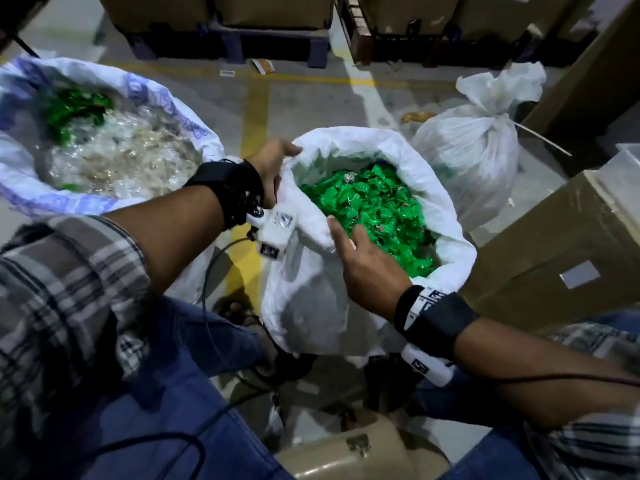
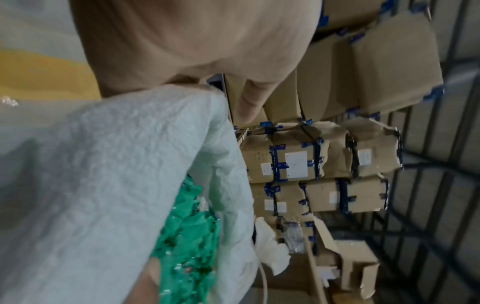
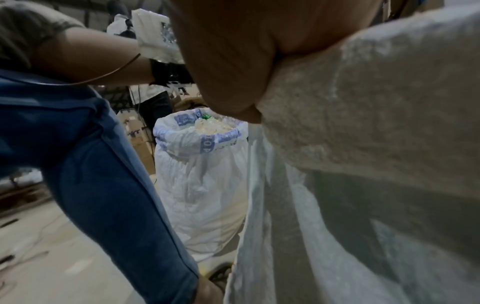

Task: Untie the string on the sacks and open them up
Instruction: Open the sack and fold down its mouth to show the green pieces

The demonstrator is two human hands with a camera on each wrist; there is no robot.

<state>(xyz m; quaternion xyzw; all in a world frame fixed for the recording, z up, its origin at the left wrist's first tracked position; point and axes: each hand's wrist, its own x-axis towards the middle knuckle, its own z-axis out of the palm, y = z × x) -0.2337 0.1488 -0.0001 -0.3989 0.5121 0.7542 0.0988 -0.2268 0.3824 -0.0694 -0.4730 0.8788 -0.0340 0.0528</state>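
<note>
A white woven sack (image 1: 311, 306) stands open in front of me, its rim rolled down and full of green wrappers (image 1: 374, 209). My left hand (image 1: 280, 168) grips the rolled rim on the far left side. On the near side, my right hand (image 1: 341, 237) holds the rim with the thumb on top of the fabric. The left wrist view shows the same sack fabric (image 2: 103, 164) and green wrappers (image 2: 187, 236) under the palm. Behind, at the right, a second white sack (image 1: 467, 150) is tied at the neck with a pale string (image 1: 498, 117).
A big open sack with blue print (image 1: 194, 126) holding clear wrappers stands at the left. Cardboard boxes (image 1: 554, 254) crowd the right side, and pallets with boxes (image 1: 228, 46) line the back. A yellow floor line (image 1: 254, 109) runs between the sacks. Cables hang by my legs.
</note>
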